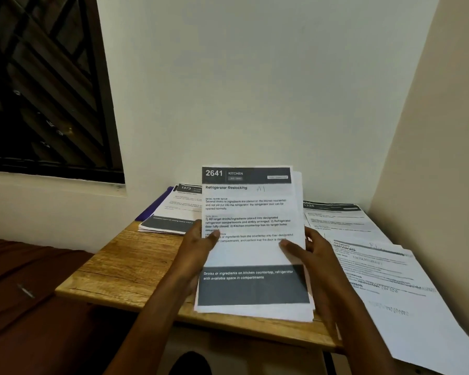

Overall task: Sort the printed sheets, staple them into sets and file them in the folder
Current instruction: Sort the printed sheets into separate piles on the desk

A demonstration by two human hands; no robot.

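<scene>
While both hands hold it upright above the table, the stack of printed sheets (252, 239) shows its front page, headed "2641 KITCHEN, Refrigerator Restocking". Head view: the left hand (198, 247) grips the stack's left edge, thumb curled over the front of the page; the right hand (309, 253) grips the right edge, thumb likewise lying across the paper, the other fingers hidden behind it. The stack's lower edge hangs near the front of the wooden table (125, 263), a light, grained surface set into a corner of the room. At the table's far left lies a second pile of sheets (171, 215), top page numbered "1573", resting on a purple folder (157, 204) of which only a strip shows. To the right, loose sheets (363, 255) are spread over the surface, some overhanging its front edge. Behind the table rises a plain white wall (255, 90); a cream side wall (431, 158) meets it at the right. A dark window with a diagonal grille (44, 82) occupies the upper left.
</scene>
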